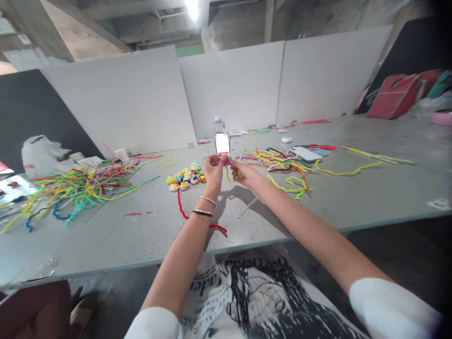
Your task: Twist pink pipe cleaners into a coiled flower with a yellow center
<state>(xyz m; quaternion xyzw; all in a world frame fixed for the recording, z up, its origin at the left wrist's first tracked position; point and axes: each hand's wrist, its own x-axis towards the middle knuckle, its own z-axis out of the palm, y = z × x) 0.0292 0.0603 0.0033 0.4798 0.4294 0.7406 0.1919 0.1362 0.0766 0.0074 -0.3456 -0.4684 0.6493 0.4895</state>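
Note:
Both my hands meet over the middle of the table, fingertips close together. My left hand [213, 168] is closed in a pinch on a small pink piece [224, 158], partly hidden by the fingers. Between the thumb and fingers of my right hand [243, 172] is a yellow pipe cleaner [228, 176], its loop hanging below the fingertips. Just left of my left hand lies a cluster of small colourful fuzzy flowers [186, 177]. A red pipe cleaner [181, 205] runs under my left forearm. Behind the hands a lit phone [222, 143] stands upright.
Tangled pipe cleaners [95, 181] spread at the left, beside a white plastic bag [41, 155]. More pipe cleaners [291, 181] lie at the right near a pale phone [308, 153]. A bottle [219, 124] stands behind the lit phone. White panels [233, 89] close off the back.

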